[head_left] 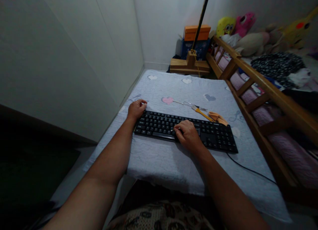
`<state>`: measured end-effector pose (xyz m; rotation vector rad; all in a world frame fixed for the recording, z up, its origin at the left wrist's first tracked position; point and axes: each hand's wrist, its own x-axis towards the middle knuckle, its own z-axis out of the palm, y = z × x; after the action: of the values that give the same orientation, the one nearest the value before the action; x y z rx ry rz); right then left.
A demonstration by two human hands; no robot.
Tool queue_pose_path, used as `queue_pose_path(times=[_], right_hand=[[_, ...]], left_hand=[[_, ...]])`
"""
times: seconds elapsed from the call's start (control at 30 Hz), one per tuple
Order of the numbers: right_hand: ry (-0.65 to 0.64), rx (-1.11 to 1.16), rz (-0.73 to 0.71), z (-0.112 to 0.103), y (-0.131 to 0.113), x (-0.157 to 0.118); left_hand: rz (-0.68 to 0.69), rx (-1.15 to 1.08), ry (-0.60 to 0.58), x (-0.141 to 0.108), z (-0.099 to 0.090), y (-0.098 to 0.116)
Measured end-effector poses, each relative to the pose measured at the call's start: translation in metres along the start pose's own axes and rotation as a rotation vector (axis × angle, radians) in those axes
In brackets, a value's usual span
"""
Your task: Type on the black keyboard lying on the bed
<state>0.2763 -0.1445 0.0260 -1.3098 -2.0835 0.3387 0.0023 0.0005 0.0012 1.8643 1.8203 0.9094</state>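
A black keyboard lies flat across the cloth-covered table in front of me. My left hand is at its far left corner, fingers curled against the edge. Over the keys right of the middle, my right hand is closed in a pinch. A small white tip like that of a cotton swab pokes out from those fingers; the rest of it is hidden. Behind the keyboard lie a yellow-handled brush, a thin white stick, a wire tool with a dark handle and a folded orange cloth.
The table has a pale cloth with hearts. A cable runs off the keyboard's right side. A white panel stands at left, and a wooden bed rail at right. Boxes and a wooden stand are behind.
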Motion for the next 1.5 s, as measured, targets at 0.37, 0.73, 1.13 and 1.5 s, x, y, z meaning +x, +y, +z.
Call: queue_pose_path(times=[0.37, 0.73, 1.13, 1.5], right_hand=[[-0.010, -0.005, 0.016, -0.0003, -0.0004, 0.0005], [0.015, -0.022, 0.013, 0.0004, 0.0004, 0.0003], [0.038, -0.030, 0.009, -0.0031, 0.0005, 0.0008], [0.054, -0.038, 0.003, -0.0028, 0.0029, 0.0000]], left_hand=[[0.006, -0.001, -0.003, 0.0006, -0.0003, 0.0001], [-0.004, -0.001, -0.005, 0.0002, 0.0002, -0.0003], [0.002, -0.002, -0.004, -0.0007, -0.0003, -0.0003], [-0.002, 0.013, -0.015, -0.0010, -0.0017, 0.0025]])
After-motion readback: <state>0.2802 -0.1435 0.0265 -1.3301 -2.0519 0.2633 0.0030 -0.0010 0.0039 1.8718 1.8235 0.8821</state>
